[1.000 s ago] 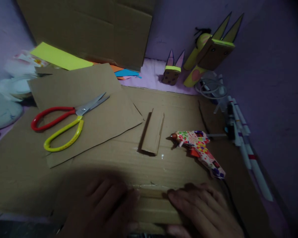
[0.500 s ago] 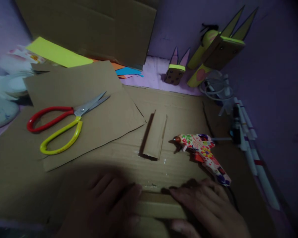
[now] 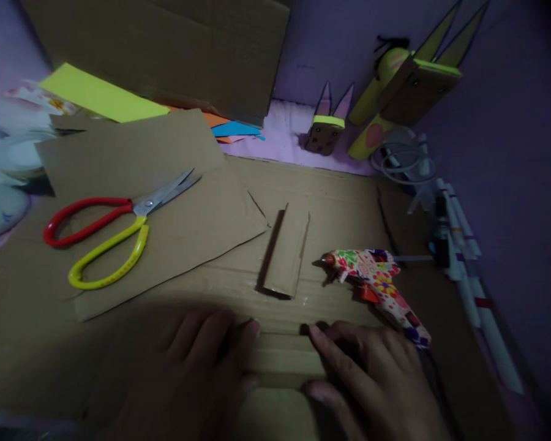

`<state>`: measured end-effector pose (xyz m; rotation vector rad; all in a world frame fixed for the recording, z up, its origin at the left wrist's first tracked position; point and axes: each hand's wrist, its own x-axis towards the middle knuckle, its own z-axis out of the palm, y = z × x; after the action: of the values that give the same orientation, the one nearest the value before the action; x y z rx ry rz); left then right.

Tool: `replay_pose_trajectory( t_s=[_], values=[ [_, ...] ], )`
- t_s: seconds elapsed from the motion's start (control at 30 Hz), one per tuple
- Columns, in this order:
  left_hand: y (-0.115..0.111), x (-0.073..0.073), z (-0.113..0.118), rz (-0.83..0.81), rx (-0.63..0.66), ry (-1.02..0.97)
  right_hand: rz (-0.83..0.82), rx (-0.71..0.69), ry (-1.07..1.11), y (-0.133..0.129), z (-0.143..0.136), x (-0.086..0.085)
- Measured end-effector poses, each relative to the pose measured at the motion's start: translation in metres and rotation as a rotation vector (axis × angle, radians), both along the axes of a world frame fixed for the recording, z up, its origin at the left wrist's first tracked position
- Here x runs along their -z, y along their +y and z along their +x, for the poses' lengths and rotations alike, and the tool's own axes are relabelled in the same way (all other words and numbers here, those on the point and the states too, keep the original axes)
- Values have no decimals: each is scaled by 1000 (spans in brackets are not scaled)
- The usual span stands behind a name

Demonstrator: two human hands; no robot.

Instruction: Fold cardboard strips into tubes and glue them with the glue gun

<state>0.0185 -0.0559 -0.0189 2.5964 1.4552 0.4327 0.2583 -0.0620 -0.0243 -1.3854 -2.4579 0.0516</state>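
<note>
left hand (image 3: 193,373) dim, right hand (image 3: 381,370) clearer

2 bare hands make up all of the body in view. the left hand lies in deep shadow, its outline soft and its broad back nearly swallowed by the dark; 1 fingertip (image 3: 253,330) on its inner side catches a little light. the right hand is better lit: a wide back, slim fingers (image 3: 342,360) narrowing to rounded ends, and a thumb (image 3: 329,395) with a blunt, rounded tip. low knuckle ridges show faintly. finer marks are lost in the gloom, and whatever the arms wear is hidden past the lower edge.
</note>
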Motion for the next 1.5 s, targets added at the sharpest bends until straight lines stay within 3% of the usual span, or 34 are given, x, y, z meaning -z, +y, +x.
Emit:
replay_pose_trajectory(
  t_s=[0.17,0.33,0.6,0.77,0.83,0.97,1.23,1.37,1.5],
  values=[
    [-6,6,0,53,22,98,-69,-4,-43,-9,2,10],
    [-12,7,2,63,-17,196,19,36,-176,-18,-4,16],
    [-12,6,6,138,43,279,103,185,-98,-21,-24,8],
    [-17,12,14,138,-107,166,139,-1,118,-30,-32,14],
    [-18,14,15,148,-111,135,122,-83,171,-32,-34,17],
    [-17,15,10,116,-82,102,95,-98,161,-29,-37,15],
    [-18,-3,-2,-21,58,-52,224,-84,-95,-35,-45,8],
    [-21,-14,2,-82,61,-3,204,-59,-41,-37,-45,15],
    [-26,-17,1,-106,57,-15,177,-119,24,-29,-43,22]
  ],
)
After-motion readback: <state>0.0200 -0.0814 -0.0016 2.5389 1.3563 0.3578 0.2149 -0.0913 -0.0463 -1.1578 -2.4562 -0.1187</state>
